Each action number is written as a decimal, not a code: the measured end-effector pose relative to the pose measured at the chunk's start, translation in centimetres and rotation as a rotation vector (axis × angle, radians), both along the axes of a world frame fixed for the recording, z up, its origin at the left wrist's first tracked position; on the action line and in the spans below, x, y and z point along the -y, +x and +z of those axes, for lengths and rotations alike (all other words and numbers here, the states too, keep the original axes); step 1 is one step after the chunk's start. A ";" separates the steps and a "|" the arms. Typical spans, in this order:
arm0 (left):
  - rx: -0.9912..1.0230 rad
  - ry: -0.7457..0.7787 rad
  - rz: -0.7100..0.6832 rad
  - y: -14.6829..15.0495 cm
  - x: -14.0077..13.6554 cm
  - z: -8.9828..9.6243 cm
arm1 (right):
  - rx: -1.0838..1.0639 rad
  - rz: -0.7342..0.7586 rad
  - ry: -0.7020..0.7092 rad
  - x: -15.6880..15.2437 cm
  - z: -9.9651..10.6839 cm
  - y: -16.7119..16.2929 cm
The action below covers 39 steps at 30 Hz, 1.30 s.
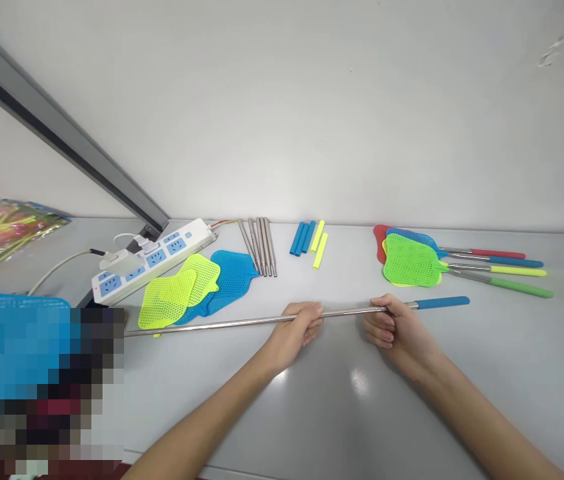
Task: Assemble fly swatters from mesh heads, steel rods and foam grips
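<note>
I hold a fly swatter drawn out to full length across the front of the table. Its thin metal telescopic rod [232, 324] runs from the blue mesh head [17, 333] at the far left to a blue grip [443, 303] on the right. The joint between head and rod is behind a blurred patch. My left hand [292, 333] is closed around the rod near its middle. Farther right, my right hand [395, 333] pinches the rod just left of the blue grip, with its fingers curled.
Loose yellow mesh heads [167, 300] and blue heads [232, 280] lie beside a white power strip [157, 257]. Behind are several metal rods [263, 247], blue sleeves [303, 238] and yellow sleeves [320, 248]. Several assembled swatters [412, 261] are stacked right. A plastic bag [7, 230] sits far left.
</note>
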<state>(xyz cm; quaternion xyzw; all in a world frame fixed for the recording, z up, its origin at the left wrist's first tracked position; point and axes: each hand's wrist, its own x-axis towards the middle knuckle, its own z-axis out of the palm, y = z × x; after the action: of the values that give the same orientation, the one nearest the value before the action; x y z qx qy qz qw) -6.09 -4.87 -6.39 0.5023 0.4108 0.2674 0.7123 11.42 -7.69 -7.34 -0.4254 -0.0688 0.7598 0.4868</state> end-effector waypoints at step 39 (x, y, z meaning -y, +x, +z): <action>0.033 0.024 -0.014 0.5 0.8 -1.8 | 0.258 0.088 0.236 0.9 -0.4 -1.6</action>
<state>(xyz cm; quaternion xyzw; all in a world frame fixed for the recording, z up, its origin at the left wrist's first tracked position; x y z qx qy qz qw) -5.56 -5.63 -8.14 0.5093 0.3920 0.2758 0.7148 9.83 -8.60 -7.78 -0.4559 -0.2379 0.7062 0.4866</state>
